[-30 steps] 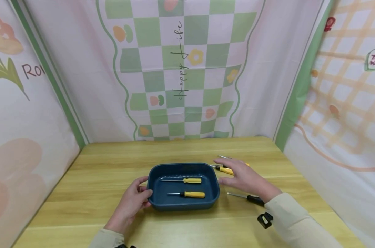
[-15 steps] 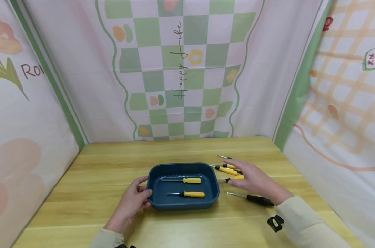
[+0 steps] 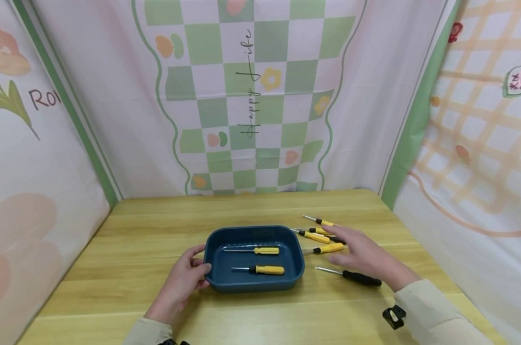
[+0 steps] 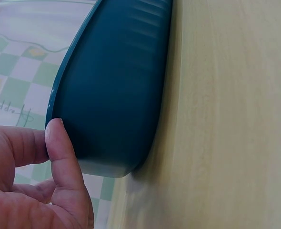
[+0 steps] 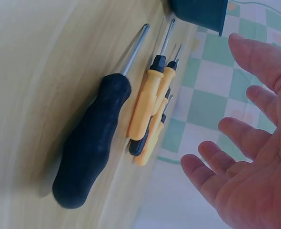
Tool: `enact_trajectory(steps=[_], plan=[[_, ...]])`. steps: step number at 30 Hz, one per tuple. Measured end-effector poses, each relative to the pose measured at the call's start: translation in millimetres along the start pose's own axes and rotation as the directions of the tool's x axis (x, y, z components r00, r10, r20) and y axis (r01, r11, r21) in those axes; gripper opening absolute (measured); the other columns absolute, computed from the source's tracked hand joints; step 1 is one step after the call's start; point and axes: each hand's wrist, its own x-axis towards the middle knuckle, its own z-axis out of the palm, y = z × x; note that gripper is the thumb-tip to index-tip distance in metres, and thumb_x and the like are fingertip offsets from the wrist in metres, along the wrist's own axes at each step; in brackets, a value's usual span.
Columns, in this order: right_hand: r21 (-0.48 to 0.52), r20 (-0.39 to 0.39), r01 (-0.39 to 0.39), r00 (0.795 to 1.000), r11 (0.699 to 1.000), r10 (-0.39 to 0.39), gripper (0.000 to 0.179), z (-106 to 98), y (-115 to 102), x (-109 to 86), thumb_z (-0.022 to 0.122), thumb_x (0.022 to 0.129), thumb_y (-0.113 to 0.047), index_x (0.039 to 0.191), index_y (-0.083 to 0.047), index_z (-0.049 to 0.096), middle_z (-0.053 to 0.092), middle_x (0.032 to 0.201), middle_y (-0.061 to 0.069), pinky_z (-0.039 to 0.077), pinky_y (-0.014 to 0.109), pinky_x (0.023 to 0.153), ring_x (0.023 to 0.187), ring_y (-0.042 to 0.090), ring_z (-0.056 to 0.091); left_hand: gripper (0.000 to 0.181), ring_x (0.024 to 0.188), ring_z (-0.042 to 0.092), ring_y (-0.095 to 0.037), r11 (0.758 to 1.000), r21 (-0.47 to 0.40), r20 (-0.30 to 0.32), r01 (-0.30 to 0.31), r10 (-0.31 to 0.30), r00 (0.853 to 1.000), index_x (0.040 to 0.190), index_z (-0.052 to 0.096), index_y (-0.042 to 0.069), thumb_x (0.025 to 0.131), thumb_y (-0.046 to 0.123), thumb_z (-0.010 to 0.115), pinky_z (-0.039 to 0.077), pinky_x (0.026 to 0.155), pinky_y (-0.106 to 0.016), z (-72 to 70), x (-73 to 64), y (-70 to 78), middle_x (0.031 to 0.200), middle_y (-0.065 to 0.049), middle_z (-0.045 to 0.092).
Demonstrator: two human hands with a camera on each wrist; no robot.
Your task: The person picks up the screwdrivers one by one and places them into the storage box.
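My left hand pinches the left rim of a dark blue rectangular box; in the left wrist view the thumb and a finger hold its wall. Inside the box lie a yellow screwdriver and a yellow-and-black screwdriver, tips to the left. My right hand hovers with spread fingers and holds nothing, just right of a cluster of yellow-handled screwdrivers. One of these, a yellow-and-black screwdriver, has its tip beside the box. Nearer me rests a larger black-handled screwdriver.
The wooden table runs back to a green-and-white checked curtain. Patterned cloth walls stand at both sides. Behind the near yellow screwdriver lie several more, including a yellow screwdriver and a farther one, some overlapping.
My right hand has moved right, away from the box edge, uncovering more of the yellow screwdrivers and the black-handled one. My left hand and the box stay put.
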Motion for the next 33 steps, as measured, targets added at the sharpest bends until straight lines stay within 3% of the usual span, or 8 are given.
enact_trajectory(steps=[10,17,33], plan=[[0.003,0.029,-0.045,0.999,0.999,0.045,0.077,-2.1,11.0,-7.3,0.080,0.092,-0.036,0.153,-0.002,0.047,0.052,0.151,0.028,0.044,0.070,0.106,0.134,0.052,0.052,0.056,0.077,0.063,-0.022,1.000,0.012,-0.006,0.019,-0.019,1.000,0.153,0.046,0.010,0.100,0.003,0.062,0.058,0.065,-0.028,1.8,0.6,2.6,0.118,-0.019,0.056],[0.007,0.055,-0.061,0.997,0.998,0.060,0.078,-2.6,16.8,-13.4,0.084,0.087,-0.028,0.151,-0.001,0.049,0.053,0.147,0.031,0.044,0.070,0.105,0.132,0.054,0.053,0.058,0.076,0.061,-0.022,1.000,0.011,-0.004,0.000,0.000,1.000,0.155,0.044,0.007,0.100,0.004,0.062,0.057,0.063,-0.028,0.5,-0.4,2.1,0.117,-0.018,0.056],[0.005,0.152,-0.167,0.975,0.986,0.165,0.092,0.5,26.9,-29.8,0.087,0.082,-0.036,0.156,-0.002,0.043,0.051,0.147,0.034,0.046,0.070,0.103,0.128,0.054,0.056,0.057,0.075,0.061,-0.022,1.000,0.012,-0.004,0.013,-0.013,1.000,0.154,0.045,0.008,0.100,0.004,0.062,0.057,0.063,-0.027,0.7,0.2,1.4,0.117,-0.018,0.055]])
